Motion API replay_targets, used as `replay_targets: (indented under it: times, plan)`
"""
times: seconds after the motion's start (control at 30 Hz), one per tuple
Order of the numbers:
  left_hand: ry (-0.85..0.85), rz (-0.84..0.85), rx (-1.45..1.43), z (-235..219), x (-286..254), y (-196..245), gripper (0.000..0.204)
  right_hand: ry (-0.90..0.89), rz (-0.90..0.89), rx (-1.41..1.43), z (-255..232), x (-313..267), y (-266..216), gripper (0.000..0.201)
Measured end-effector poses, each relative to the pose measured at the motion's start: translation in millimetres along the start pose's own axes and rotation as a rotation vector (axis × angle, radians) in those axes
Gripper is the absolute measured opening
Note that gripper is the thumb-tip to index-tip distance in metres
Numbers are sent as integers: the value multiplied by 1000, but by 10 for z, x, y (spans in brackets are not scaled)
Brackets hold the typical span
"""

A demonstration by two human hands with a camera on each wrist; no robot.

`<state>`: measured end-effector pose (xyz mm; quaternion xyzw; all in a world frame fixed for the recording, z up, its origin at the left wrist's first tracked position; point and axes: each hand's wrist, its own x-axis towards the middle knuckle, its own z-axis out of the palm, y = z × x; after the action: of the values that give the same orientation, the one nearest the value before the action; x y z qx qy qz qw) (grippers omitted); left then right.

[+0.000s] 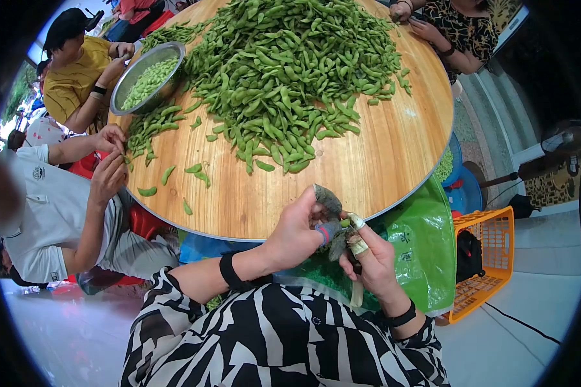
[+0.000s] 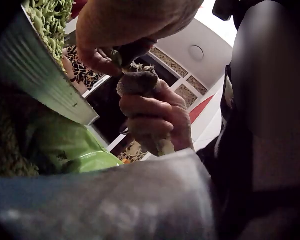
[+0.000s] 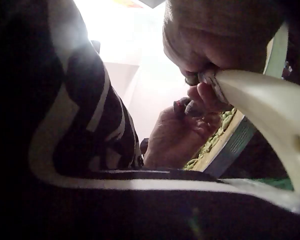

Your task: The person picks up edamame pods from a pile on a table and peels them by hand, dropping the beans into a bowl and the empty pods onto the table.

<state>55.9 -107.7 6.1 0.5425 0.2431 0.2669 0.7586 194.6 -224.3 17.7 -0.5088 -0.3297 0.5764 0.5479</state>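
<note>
**Edamame pod being opened at the table's near edge**

At far left of the head view, a seated person in a white shirt (image 1: 51, 213) is seen with both hands at the round wooden table (image 1: 394, 155). Further in, a steel bowl (image 1: 128, 84) of shelled beans stands beside a large heap of green pods (image 1: 290, 71).

Below the table's near rim, the left hand (image 1: 297, 232), its fingertips covered in worn grey sleeves, is curled with thumb and forefinger pinching a small green pod (image 1: 345, 222). Touching it from the right, the right hand (image 1: 371, 261) is closed round a pale-handled tool (image 1: 356, 293), its taped fingers pressed together. The pod is judged to be mid-shelling; splitting it fully and dropping the beans is judged to be what is called for next, with a steady pinch kept.

A green bag (image 1: 426, 238) hangs under the table, and an orange basket (image 1: 490, 258) stands at right.

Only the head view shows the heap and bowl. The left wrist view shows the right hand's (image 2: 155, 117) fingers wrapped round the handle from below; the right wrist view shows the handle's (image 3: 270, 110) hole, unseen elsewhere.
</note>
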Motion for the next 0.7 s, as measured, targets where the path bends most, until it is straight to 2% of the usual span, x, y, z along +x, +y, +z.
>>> replay_targets:
  times: [0.33,0.4,0.43,0.5,0.53,0.6,0.63,0.7]
  plan:
    - [-1,16,-41,-35,17,-16,26,63,-18,-107,-11,17,21,36]
    - [-21,-203,-207,-96,48,-4,32,44,-34,-118,-48,24,16,36]
    - [-22,-203,-208,-121,66,10,32,44,-34,-119,-65,28,-1,36]
    - [-126,-347,-513,-164,86,32,33,-35,-365,-650,-97,50,-51,37]
    - [-122,-347,-515,-156,75,26,33,-40,-363,-649,-129,71,-47,37]
    - [-47,-422,-463,-103,99,0,31,-95,-501,-1054,-193,117,-25,37]
    - [-49,-418,-461,-78,108,-25,31,-94,-506,-1056,-172,114,-41,37]
    - [-84,-301,-165,-30,81,-74,31,-23,-398,-762,-82,93,-68,34]
